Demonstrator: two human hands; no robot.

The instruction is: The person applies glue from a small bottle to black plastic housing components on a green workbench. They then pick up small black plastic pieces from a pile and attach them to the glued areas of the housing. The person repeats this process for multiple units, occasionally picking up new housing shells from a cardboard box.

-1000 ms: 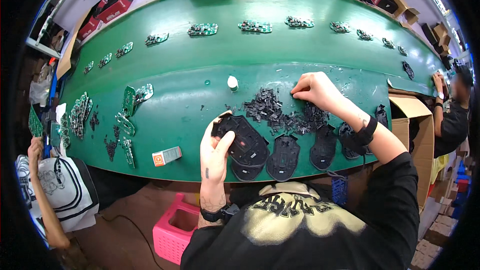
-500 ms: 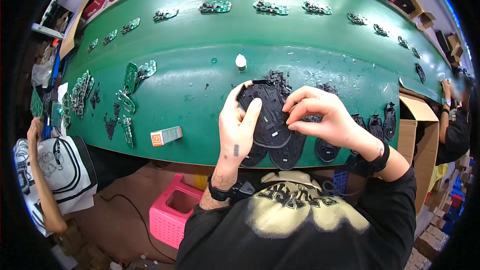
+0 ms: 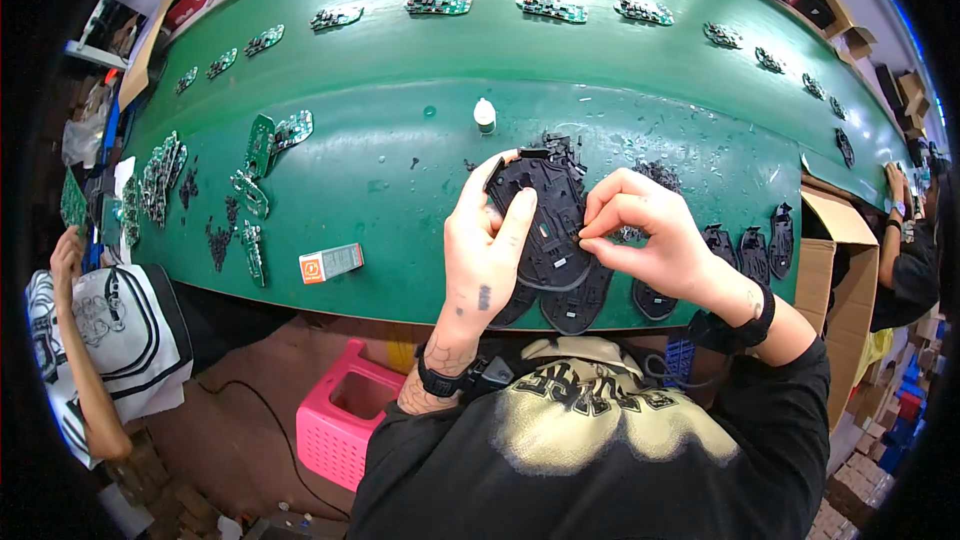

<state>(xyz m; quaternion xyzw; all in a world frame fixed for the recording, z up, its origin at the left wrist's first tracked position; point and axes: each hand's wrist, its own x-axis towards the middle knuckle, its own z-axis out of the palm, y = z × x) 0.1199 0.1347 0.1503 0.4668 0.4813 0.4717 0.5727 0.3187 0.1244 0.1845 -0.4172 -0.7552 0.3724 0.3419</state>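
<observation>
left hand (image 3: 482, 252): grasping black shell (image 3: 545, 215)
right hand (image 3: 652, 232): pinched at shell's right edge, can't tell if holding
white bottle (image 3: 484, 117): beyond left grip

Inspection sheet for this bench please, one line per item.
Surface: green table, small specks scattered on it.
Job's things: black shell in hand; more black shells along the near edge; loose small black parts beyond the hands.
Clutter: white bottle; small orange-and-grey box.
Left hand: holds the shell, thumb over its face.
Right hand: fingertips at the shell's right edge; whether they pinch anything, cannot tell.
Cables: dark cable on the floor.
Surroundings: pink stool; cardboard box; co-workers at both sides.
</observation>
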